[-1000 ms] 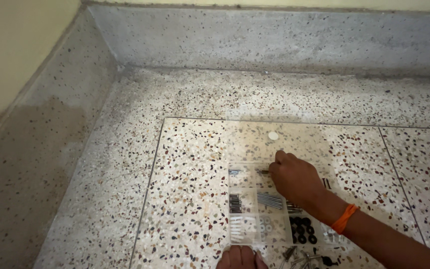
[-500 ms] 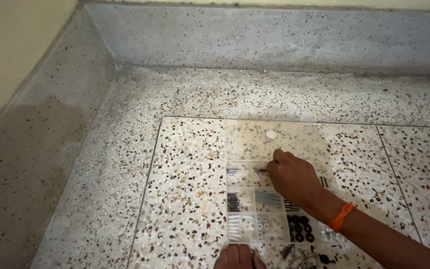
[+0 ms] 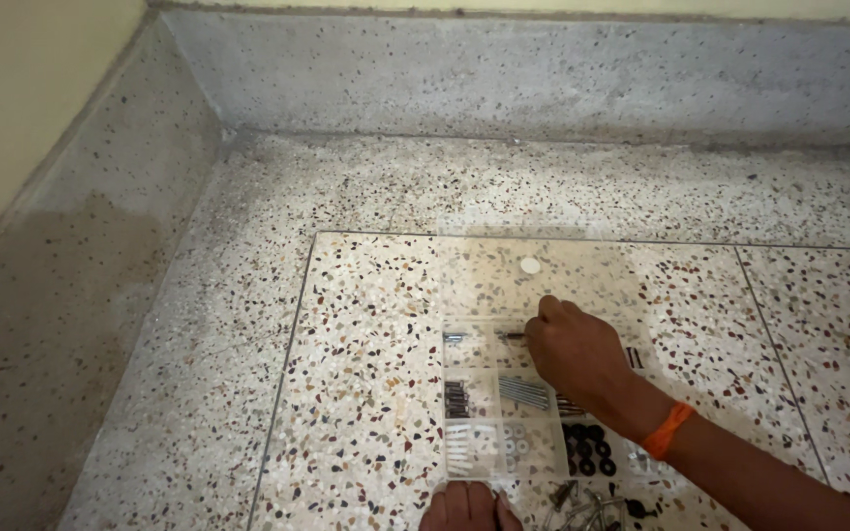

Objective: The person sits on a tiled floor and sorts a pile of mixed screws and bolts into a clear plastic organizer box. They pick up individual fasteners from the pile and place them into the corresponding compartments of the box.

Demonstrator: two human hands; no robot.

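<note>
We are reaching our right hand (image 3: 575, 351), fingers pinched narrow, into a far compartment of the clear organizer box (image 3: 464, 433) to grasp a small screw (image 3: 512, 335). Our left hand (image 3: 464, 508) is pressing the box's near edge, apparently steadying it; its grip is cut off from view.

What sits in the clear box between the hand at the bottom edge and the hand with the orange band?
In the head view, between left hand and right hand: compartments with grey washers and long metal screws.
</note>
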